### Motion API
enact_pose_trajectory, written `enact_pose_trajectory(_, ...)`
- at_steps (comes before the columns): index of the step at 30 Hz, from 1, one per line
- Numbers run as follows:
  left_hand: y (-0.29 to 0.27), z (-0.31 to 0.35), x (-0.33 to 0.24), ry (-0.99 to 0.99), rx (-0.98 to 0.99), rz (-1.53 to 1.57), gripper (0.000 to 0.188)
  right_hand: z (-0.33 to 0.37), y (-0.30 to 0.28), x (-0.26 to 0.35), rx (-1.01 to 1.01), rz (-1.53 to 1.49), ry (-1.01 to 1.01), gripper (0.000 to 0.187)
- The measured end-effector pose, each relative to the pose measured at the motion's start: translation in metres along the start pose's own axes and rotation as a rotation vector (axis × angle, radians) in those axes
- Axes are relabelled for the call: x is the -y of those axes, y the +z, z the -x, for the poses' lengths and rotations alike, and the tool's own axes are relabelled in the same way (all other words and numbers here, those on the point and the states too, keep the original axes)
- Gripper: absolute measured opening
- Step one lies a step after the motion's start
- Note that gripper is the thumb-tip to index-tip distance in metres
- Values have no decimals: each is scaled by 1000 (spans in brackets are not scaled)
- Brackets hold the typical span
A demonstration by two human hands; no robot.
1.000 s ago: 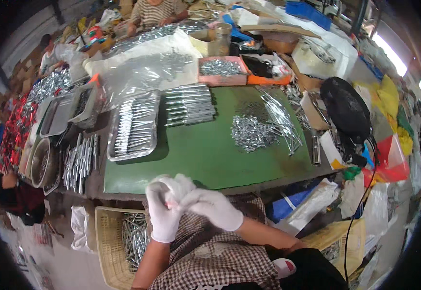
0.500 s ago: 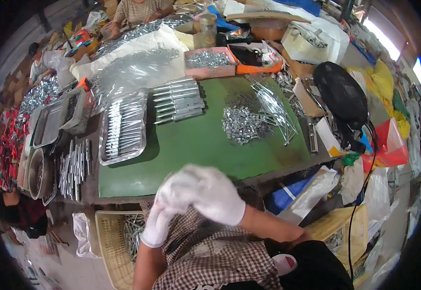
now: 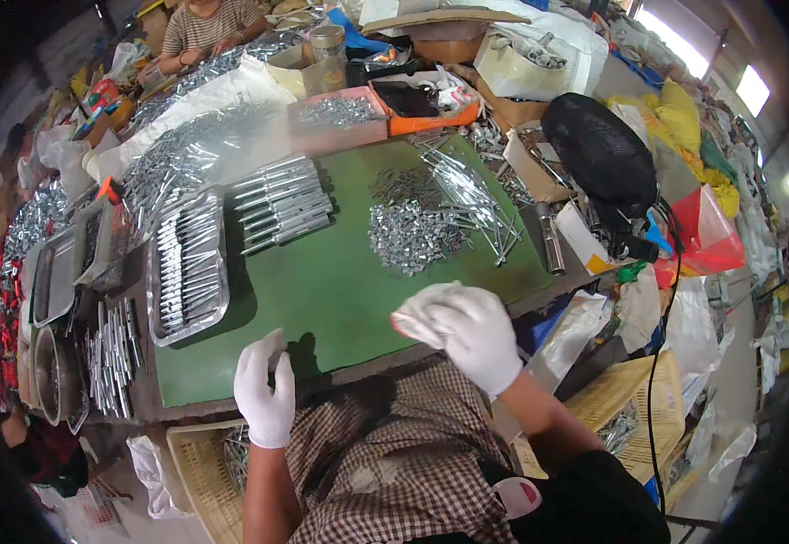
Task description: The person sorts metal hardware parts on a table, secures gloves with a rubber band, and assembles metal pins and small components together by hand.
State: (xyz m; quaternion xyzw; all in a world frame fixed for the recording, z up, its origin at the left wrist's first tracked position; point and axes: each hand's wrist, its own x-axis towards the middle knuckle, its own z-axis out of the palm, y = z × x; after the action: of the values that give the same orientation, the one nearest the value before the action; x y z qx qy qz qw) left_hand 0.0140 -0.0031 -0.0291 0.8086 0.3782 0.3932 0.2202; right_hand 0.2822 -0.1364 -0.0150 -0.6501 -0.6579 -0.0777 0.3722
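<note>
Both my hands wear white knitted gloves. My left hand is over the near edge of the green mat, thumb and fingers apart, nothing visible in it. Farther right, my right hand is closed on a bunched white cloth with a reddish edge; its exact kind is not clear. On the mat ahead lie a pile of small silvery metal parts, a bundle of long thin rods and darker pins. Thicker metal tubes with thin rod ends lie in a row to the left.
A metal tray holds a row of similar tubes. Loose tubes and small bins are at the left. Boxes of parts and a black mesh-covered object border the mat. Yellow crates stand below. Another person sits across.
My hands, clasped together before, have come apart: the left moved left and down, the right moved right with the white cloth now showing. The view has shifted slightly.
</note>
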Motion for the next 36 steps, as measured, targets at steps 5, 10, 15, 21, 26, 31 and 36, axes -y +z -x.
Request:
enact_pose_trajectory(5,10,-4,-6,63,-34,-70,27,19,-29,-22,27,72,97,27)
enact_pose_trajectory(10,17,-3,1,132,-34,-182,26,-25,-56,-52,-245,341,115,37)
enact_pose_trajectory(15,12,2,2,172,-70,-292,25,-113,-93,-128,-288,787,126,31)
enact_pose_trajectory(21,9,-13,-10,22,41,-127,22,-111,-93,-182,-43,916,253,43)
enact_pose_trajectory(26,5,-71,-25,135,117,-168,26,-85,-72,-122,-216,653,80,35)
enact_pose_trajectory(31,64,-181,5,395,-48,-351,31,-16,-29,-59,-52,377,114,33)
enact_pose_trajectory(36,126,-264,62,248,-39,-557,34,12,4,-43,-198,319,124,31)
